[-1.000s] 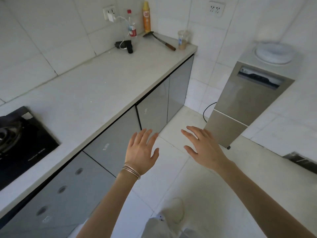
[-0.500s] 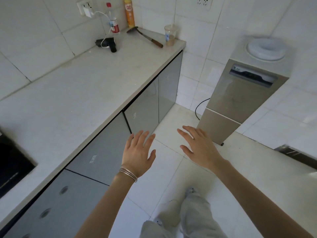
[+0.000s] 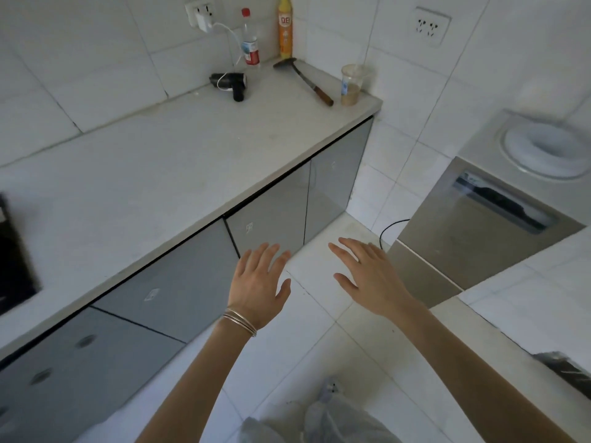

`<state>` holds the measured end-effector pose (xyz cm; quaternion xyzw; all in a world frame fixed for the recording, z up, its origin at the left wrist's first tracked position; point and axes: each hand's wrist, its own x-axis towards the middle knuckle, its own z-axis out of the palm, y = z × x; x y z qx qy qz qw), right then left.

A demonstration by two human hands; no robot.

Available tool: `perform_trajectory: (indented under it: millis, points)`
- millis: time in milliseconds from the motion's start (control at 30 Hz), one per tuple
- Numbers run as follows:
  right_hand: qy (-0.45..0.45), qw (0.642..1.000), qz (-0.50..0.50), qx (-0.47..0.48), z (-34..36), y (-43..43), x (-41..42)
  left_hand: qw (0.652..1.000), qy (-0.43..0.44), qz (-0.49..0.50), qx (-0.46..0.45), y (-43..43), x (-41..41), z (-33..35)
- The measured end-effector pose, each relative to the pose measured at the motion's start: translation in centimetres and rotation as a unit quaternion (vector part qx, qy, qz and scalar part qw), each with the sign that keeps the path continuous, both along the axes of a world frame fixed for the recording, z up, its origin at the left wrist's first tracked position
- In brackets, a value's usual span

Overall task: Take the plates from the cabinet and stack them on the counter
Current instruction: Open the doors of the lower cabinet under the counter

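A white counter runs from lower left to upper right, with grey cabinet doors under it, all closed. No plates are in view. My left hand, with bangles at the wrist, is held out flat with fingers spread, just in front of the lower edge of a cabinet door. My right hand is also spread and holds nothing, hovering over the floor to the right of the left hand.
At the counter's far end lie a black hair dryer, two bottles, a knife and a plastic cup. A black hob is at the left edge. A grey appliance stands on the right; white tiled floor lies between.
The view has shifted right along the counter, so the hob has slid toward the left edge. Both hands stay spread and have moved on toward the far cabinet doors.
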<state>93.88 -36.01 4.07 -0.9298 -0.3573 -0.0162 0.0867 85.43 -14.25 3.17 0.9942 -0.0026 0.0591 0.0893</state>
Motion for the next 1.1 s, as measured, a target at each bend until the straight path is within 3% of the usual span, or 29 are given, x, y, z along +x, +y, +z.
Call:
perform_trajectory:
  millis: [333, 600, 867, 1100]
  points:
    - [0.029, 0.986, 0.164, -0.012, -1.1, 4.4, 4.7, 0.986, 0.020, 0.166, 0.006, 1.7, -2.5, -1.0]
    - [0.041, 0.972, 0.232, -0.015, -1.6, 10.6, 5.0, 0.971, 0.022, 0.240, -0.003, 4.5, -5.0, -1.5]
    - [0.037, 0.970, 0.240, -0.018, -2.1, 15.7, 3.9, 0.969, 0.027, 0.244, -0.004, 9.7, -6.5, -2.2]
    - [0.015, 0.980, 0.196, -0.014, -2.9, 18.5, 4.2, 0.983, 0.027, 0.180, -0.003, 15.0, -4.9, -2.6]
